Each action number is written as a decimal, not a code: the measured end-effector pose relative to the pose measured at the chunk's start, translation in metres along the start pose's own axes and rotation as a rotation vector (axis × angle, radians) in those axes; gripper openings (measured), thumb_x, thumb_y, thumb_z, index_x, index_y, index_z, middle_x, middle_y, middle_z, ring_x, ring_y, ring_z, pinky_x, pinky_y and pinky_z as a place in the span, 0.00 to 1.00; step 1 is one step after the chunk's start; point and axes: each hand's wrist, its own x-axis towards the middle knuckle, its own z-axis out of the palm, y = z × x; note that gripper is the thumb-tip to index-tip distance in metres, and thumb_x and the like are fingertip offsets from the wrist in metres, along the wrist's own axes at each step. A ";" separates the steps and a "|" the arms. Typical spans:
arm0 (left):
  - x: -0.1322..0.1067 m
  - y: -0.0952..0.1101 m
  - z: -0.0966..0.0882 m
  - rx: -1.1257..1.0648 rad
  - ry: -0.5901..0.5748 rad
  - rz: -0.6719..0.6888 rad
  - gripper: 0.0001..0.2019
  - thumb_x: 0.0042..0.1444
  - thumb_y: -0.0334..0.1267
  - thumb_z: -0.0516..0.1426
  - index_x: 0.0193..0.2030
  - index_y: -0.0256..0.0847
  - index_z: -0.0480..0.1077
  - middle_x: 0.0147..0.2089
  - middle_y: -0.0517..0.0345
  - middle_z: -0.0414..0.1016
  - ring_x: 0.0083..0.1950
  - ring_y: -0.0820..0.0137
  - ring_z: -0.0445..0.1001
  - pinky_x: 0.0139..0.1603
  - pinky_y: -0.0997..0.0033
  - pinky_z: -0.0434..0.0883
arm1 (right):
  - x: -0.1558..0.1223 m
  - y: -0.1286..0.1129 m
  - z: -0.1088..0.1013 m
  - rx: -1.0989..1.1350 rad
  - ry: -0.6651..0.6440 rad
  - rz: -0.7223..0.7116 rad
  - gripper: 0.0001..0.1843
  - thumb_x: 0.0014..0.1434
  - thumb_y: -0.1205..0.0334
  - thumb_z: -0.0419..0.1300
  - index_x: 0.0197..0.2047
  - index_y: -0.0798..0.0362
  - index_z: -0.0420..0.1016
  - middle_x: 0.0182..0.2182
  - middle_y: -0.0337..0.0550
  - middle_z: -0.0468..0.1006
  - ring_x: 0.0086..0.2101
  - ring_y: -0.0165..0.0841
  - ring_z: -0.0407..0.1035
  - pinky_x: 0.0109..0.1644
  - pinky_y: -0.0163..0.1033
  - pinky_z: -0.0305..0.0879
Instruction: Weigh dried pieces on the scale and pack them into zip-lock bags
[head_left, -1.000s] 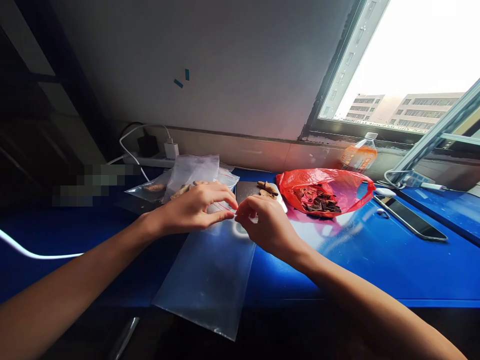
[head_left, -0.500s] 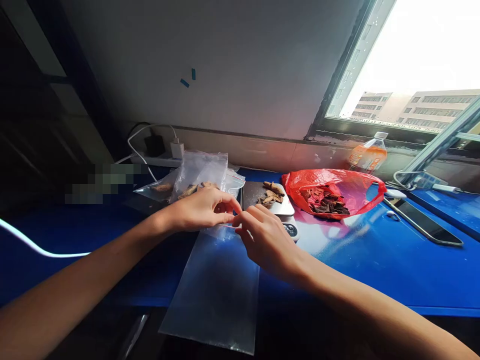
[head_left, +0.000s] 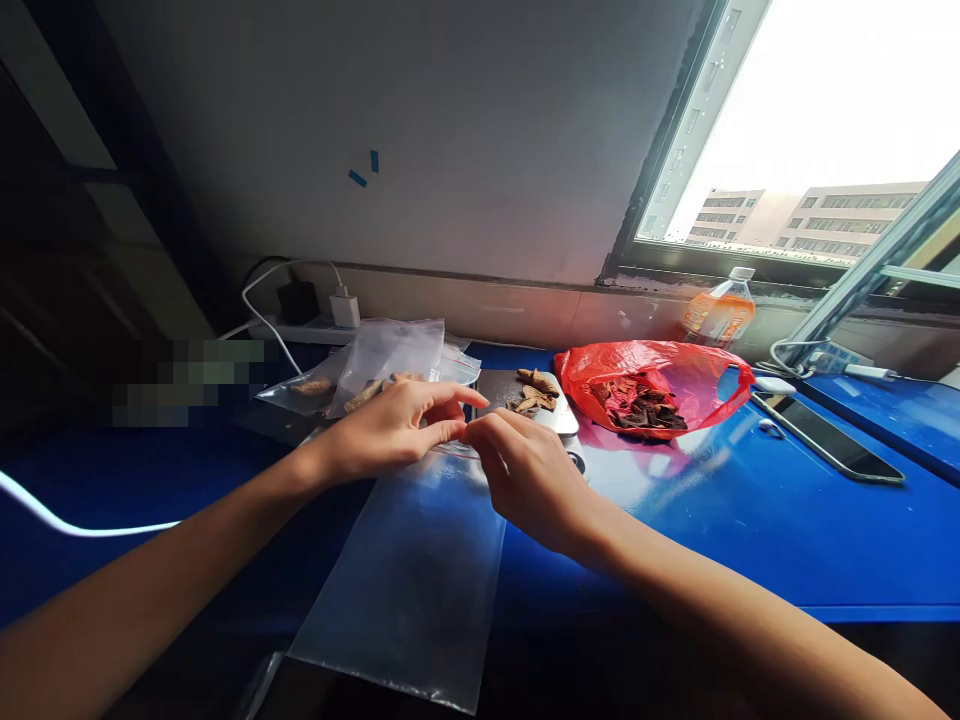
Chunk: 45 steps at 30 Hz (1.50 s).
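A clear zip bag [head_left: 409,580] lies flat on the blue table [head_left: 750,520], its lower end hanging over the near edge. My left hand [head_left: 394,430] and my right hand [head_left: 525,475] both pinch the bag's top edge, fingertips almost touching. Just behind them stands a small kitchen scale [head_left: 559,420] with several brown dried pieces [head_left: 532,392] on its platform. A red plastic bag [head_left: 660,385] holding more dark dried pieces lies open to the right of the scale.
Filled clear bags [head_left: 375,365] are piled behind my left hand. A power strip with a white charger [head_left: 345,308] and cable sits by the wall. An orange drink bottle [head_left: 718,312] stands at the window. A phone [head_left: 825,437] lies at right.
My right hand has slid slightly left and down along the bag's top edge. The fingertips stay pinched on the bag. The view shifted a little.
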 end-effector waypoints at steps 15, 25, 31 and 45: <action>0.002 -0.005 0.007 0.035 0.103 0.019 0.18 0.59 0.44 0.54 0.54 0.41 0.70 0.34 0.59 0.77 0.35 0.69 0.75 0.36 0.70 0.70 | 0.007 0.003 -0.007 -0.024 -0.168 0.292 0.04 0.59 0.67 0.57 0.39 0.55 0.72 0.33 0.43 0.76 0.29 0.29 0.66 0.33 0.34 0.57; -0.001 -0.006 0.005 0.231 0.209 0.338 0.11 0.59 0.37 0.57 0.48 0.40 0.69 0.38 0.57 0.75 0.39 0.70 0.73 0.42 0.70 0.69 | 0.006 0.008 -0.007 -0.046 -0.118 0.249 0.11 0.60 0.72 0.50 0.36 0.57 0.73 0.30 0.46 0.75 0.31 0.32 0.67 0.36 0.36 0.58; -0.004 -0.002 0.000 0.365 0.110 0.425 0.08 0.59 0.42 0.57 0.39 0.40 0.71 0.45 0.53 0.73 0.47 0.65 0.71 0.51 0.65 0.66 | 0.005 0.006 -0.012 -0.058 -0.023 0.241 0.13 0.57 0.75 0.50 0.40 0.55 0.72 0.31 0.43 0.74 0.32 0.32 0.64 0.35 0.35 0.57; -0.003 -0.006 -0.018 0.142 0.061 0.142 0.14 0.55 0.47 0.59 0.28 0.38 0.68 0.24 0.63 0.67 0.26 0.76 0.63 0.26 0.77 0.59 | 0.008 0.001 -0.030 0.196 -0.229 0.210 0.10 0.57 0.71 0.52 0.33 0.53 0.74 0.30 0.40 0.71 0.33 0.30 0.63 0.37 0.36 0.57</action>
